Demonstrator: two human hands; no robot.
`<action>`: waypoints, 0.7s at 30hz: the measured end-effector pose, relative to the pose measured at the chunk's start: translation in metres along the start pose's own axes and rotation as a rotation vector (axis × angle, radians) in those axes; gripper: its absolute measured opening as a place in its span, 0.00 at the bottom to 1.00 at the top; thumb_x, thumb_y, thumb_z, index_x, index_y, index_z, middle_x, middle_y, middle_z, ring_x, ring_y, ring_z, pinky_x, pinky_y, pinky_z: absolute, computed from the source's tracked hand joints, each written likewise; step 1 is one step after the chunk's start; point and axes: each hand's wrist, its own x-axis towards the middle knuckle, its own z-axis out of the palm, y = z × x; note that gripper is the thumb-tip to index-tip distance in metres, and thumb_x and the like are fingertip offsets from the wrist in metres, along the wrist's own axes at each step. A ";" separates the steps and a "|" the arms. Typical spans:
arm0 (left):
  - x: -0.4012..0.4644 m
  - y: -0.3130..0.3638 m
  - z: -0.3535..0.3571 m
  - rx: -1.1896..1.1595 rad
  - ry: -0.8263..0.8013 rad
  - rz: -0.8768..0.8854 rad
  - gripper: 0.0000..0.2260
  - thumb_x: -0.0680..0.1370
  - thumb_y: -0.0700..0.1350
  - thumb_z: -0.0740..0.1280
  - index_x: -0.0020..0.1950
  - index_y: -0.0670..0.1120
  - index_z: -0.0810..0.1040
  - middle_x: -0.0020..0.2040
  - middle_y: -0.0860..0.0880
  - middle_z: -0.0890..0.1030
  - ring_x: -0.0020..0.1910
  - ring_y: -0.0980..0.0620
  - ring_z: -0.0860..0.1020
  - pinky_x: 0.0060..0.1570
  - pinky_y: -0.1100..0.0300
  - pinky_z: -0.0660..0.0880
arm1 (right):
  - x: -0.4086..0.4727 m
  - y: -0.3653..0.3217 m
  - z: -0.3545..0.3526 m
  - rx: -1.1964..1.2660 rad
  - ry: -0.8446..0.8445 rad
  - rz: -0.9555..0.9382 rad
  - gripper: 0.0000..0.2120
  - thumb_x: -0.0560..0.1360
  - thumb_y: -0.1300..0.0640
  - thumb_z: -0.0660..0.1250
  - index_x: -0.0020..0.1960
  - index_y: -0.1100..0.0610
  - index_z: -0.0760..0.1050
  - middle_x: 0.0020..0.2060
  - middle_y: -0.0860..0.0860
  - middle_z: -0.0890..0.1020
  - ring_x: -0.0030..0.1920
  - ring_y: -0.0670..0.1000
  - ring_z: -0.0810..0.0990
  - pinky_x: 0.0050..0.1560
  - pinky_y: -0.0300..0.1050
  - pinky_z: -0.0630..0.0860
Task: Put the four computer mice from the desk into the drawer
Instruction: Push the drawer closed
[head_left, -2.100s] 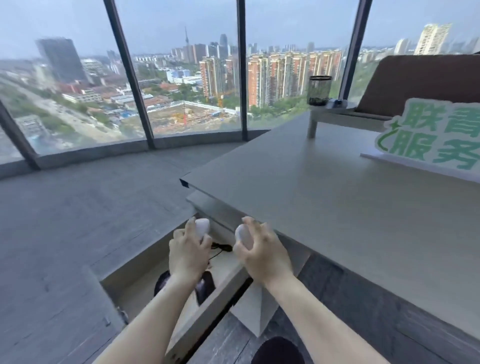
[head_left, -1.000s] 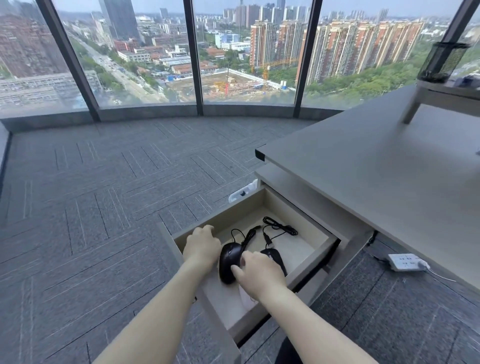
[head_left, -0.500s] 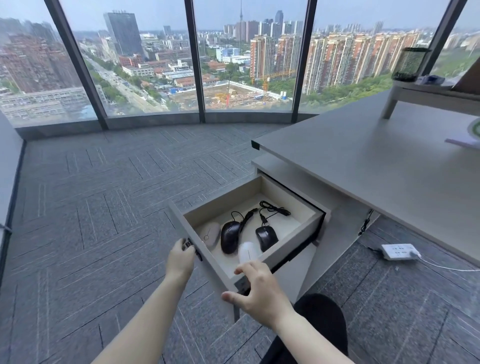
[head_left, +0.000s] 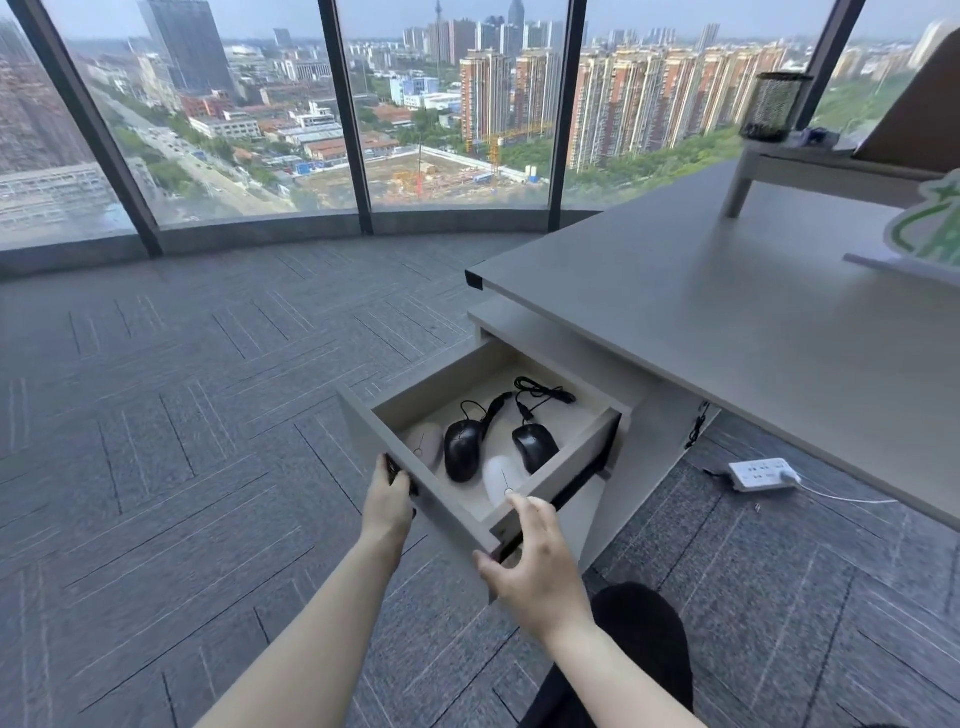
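All four mice are in the drawer, which is pulled well out from under the desk. Pale pink mouse sits nearest the drawer's left wall, big black wired mouse just beside it, small black wired mouse toward the right wall, white mouse against the drawer front. Cables are bunched at the back of the drawer.

Left hand grips the handle on the drawer front, fingers curled round it. Right hand is at the front's right corner, thumb and fingers spread open around the edge, holding nothing; can't tell for sure whether it touches the panel.

Likely step: close the drawer. Do it well: push straight along the runners with even force from both hands, no twist. Pull fingertips off the top edge before the front meets the cabinet. Go slow so the mice don't slide. Check no cable loops over the back wall.

Writing: the green-and-white sign on the desk is cut off by the frame, nothing readable. No brand marks legible on mice or on the power strip on the floor right of the drawer.
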 end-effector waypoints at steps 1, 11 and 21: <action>0.003 0.002 0.008 -0.001 -0.020 0.005 0.23 0.80 0.44 0.56 0.76 0.53 0.61 0.66 0.47 0.75 0.60 0.46 0.76 0.59 0.45 0.74 | 0.004 0.004 -0.004 0.013 0.017 0.035 0.36 0.71 0.42 0.68 0.74 0.52 0.60 0.69 0.47 0.67 0.65 0.46 0.70 0.59 0.39 0.72; 0.045 0.025 0.089 -0.019 -0.132 0.013 0.27 0.78 0.45 0.57 0.77 0.56 0.58 0.73 0.49 0.69 0.69 0.46 0.70 0.67 0.42 0.69 | 0.052 0.053 -0.041 0.107 0.105 0.341 0.45 0.71 0.37 0.68 0.78 0.55 0.51 0.77 0.55 0.60 0.75 0.52 0.62 0.63 0.38 0.63; 0.074 0.043 0.164 -0.145 -0.239 -0.040 0.32 0.78 0.37 0.56 0.78 0.59 0.53 0.76 0.53 0.65 0.69 0.50 0.71 0.67 0.47 0.68 | 0.098 0.093 -0.073 0.190 0.221 0.474 0.44 0.73 0.40 0.68 0.78 0.58 0.53 0.76 0.58 0.61 0.73 0.56 0.65 0.58 0.37 0.62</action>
